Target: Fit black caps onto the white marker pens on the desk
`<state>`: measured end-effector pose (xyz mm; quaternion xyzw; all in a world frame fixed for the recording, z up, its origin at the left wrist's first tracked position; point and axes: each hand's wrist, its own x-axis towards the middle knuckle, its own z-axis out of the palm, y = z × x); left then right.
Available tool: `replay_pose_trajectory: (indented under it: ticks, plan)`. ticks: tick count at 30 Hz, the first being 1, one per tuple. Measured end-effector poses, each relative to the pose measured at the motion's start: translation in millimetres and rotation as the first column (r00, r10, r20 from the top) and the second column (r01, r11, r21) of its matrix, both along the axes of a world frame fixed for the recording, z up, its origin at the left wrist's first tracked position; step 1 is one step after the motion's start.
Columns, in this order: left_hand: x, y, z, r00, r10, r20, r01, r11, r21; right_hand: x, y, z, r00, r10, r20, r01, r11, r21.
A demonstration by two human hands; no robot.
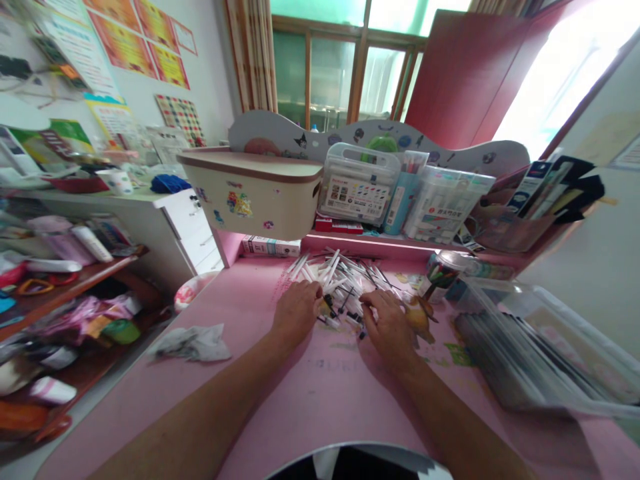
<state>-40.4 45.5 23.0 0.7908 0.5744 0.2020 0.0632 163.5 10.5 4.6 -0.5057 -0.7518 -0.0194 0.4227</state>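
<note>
From where I stand, the left hand [299, 308] lies at the near left edge of the heap of thin white and black pieces [345, 280], its fingers bent in toward the thumb; the right hand [387, 323] sits opposite, knuckles up, fingers curled, thumb and forefinger near each other; whether either one pinches a piece I cannot tell, the tips being too small and blurred. The two hands stand apart, with part of the heap between them; both forearms slant in from the lower corners of the frame, low over the pink counter [315, 400], wrists turned palm-down, a pose that I judge suits small, light bits. The heap lies mid-frame against the rear ledge [350, 241], probably so that both hands reach it equally and the ledge stops the pieces from rolling away; a crumpled tissue [193, 343] lies left of the left forearm, seemingly out of the way. Right of the heap stands a jar [445, 270] of dark sticks; farther right, a see-through tub [590, 407] holds a row of flat dark items; up behind, the cream lidded box [265, 200] and the marker case [357, 190] sit on the ledge, presumably stored there.
</note>
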Motion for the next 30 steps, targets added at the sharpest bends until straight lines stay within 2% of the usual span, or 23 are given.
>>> replay_pose_trajectory:
  ticks: [4, 6, 7, 8, 10, 11, 12, 13, 17, 20, 23, 26, 30]
  plan:
    - [-10.2, 2.7, 1.1, 0.978, 0.072, 0.196, -0.062, 0.996, -0.057, 7.3, 2.0, -0.5, 0.993, -0.041, -0.112, 0.040, 0.999, -0.015]
    - [-13.3, 5.3, 0.1, 0.913, 0.086, 0.398, -0.045, 0.993, -0.113, 10.7, 3.5, -1.5, 0.981, -0.065, -0.182, 0.058, 0.997, -0.043]
    - [-13.8, 6.5, -0.7, 0.848, 0.094, 0.521, -0.018, 0.989, -0.149, 11.9, 4.0, -1.5, 0.973, -0.076, -0.219, 0.063, 0.996, -0.064]
    - [-13.6, 7.6, -1.7, 0.749, 0.119, 0.651, 0.013, 0.981, -0.195, 12.9, 4.3, -1.1, 0.964, -0.086, -0.253, 0.066, 0.994, -0.087]
    - [-11.3, 9.0, -3.5, 0.471, 0.222, 0.854, 0.080, 0.953, -0.292, 14.1, 4.1, 1.7, 0.944, -0.118, -0.307, 0.081, 0.988, -0.129]
    - [-9.9, 9.3, -4.2, 0.335, 0.279, 0.900, 0.106, 0.938, -0.331, 14.6, 3.6, 3.8, 0.934, -0.138, -0.328, 0.094, 0.985, -0.147]
    - [-8.5, 9.5, -4.7, 0.230, 0.325, 0.917, 0.124, 0.925, -0.358, 15.4, 3.2, 6.1, 0.923, -0.160, -0.351, 0.108, 0.981, -0.162]
    - [-7.4, 9.4, -5.0, 0.163, 0.350, 0.923, 0.136, 0.918, -0.372, 16.6, 2.9, 8.2, 0.907, -0.179, -0.381, 0.119, 0.977, -0.175]
    - [-6.4, 8.8, -4.8, 0.086, 0.357, 0.930, 0.181, 0.912, -0.367, 24.8, 5.6, 12.1, 0.782, -0.208, -0.588, 0.087, 0.970, -0.227]
    - [-6.7, 8.3, -5.4, 0.061, 0.366, 0.928, 0.213, 0.904, -0.371, 31.2, 10.2, 12.4, 0.600, -0.193, -0.776, -0.011, 0.968, -0.249]
    - [-6.6, 8.5, -7.1, 0.043, 0.375, 0.926, 0.227, 0.899, -0.375, 35.8, 12.3, 15.1, 0.424, -0.191, -0.885, -0.071, 0.968, -0.243]
    - [-7.1, 9.8, -9.6, 0.026, 0.381, 0.924, 0.231, 0.897, -0.377, 39.6, 11.0, 19.3, 0.351, -0.197, -0.915, -0.091, 0.966, -0.243]
    - [-8.7, 11.9, -12.6, 0.014, 0.386, 0.922, 0.222, 0.898, -0.380, 42.0, 9.4, 21.5, 0.333, -0.188, -0.924, -0.106, 0.966, -0.234]
